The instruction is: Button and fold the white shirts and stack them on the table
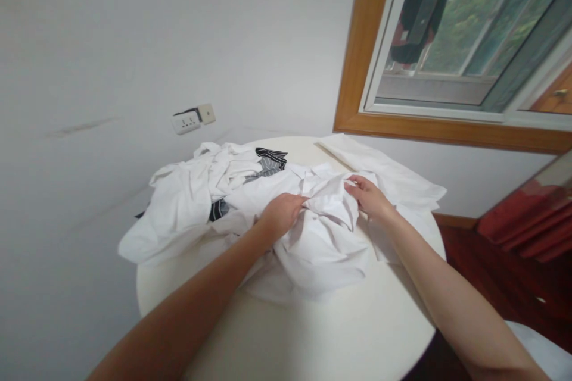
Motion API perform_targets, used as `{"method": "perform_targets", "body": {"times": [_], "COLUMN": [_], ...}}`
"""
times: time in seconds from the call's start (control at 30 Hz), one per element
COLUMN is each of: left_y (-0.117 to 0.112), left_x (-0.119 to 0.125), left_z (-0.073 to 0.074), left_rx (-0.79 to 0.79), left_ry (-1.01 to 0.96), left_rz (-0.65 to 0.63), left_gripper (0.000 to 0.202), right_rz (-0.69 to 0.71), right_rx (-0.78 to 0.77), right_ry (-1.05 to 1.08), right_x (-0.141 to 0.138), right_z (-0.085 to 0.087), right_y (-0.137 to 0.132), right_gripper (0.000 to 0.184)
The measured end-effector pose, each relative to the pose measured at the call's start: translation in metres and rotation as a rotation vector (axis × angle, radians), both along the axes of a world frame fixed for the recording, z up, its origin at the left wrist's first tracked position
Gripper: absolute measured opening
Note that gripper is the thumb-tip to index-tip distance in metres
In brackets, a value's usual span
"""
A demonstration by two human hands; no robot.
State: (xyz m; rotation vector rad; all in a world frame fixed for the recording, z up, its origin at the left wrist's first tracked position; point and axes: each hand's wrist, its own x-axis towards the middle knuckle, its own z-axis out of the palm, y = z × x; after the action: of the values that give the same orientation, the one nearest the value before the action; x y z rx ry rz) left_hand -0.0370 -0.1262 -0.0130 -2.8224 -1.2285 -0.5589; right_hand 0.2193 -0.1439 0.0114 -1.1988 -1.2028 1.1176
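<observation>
A crumpled white shirt (326,238) lies in the middle of the round table, with small buttons showing along its front. My left hand (285,213) is closed on a fold of it near its centre, the fingertips partly buried in cloth. To the right, my right hand (365,193) pinches the same shirt by its upper right part. Left of my hands sits a heap of white clothes (187,190), and a black and grey striped cloth (271,162) pokes out at its back. A flat, folded white garment (384,169) rests beyond my right hand.
The round white table (290,339) stands against a white wall (134,41) with a socket (186,122) above its back left. A wood-framed window (370,122) is at the upper right. Red fabric (531,214) hangs over the dark floor on the right.
</observation>
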Motion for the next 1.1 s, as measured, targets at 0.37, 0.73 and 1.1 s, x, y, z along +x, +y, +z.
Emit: {"method": "perform_targets", "body": {"times": [0.37, 0.73, 1.1], "left_y": [0.003, 0.007, 0.008], "left_x": [0.007, 0.003, 0.003], "left_z": [-0.010, -0.020, -0.019], "left_rx": [0.059, 0.049, 0.023], "left_ry": [0.092, -0.023, -0.001], "left_rz": [-0.069, -0.100, -0.108], "left_gripper": [0.033, 0.036, 0.036], "right_rz": [-0.220, 0.139, 0.111], "right_rx": [0.135, -0.401, -0.045], "right_ry": [-0.203, -0.630, -0.099], "right_x": [0.033, 0.055, 0.011], "right_z": [0.006, 0.007, 0.010], "right_y": [0.002, -0.012, -0.014], "right_gripper": [0.032, 0.008, 0.025]}}
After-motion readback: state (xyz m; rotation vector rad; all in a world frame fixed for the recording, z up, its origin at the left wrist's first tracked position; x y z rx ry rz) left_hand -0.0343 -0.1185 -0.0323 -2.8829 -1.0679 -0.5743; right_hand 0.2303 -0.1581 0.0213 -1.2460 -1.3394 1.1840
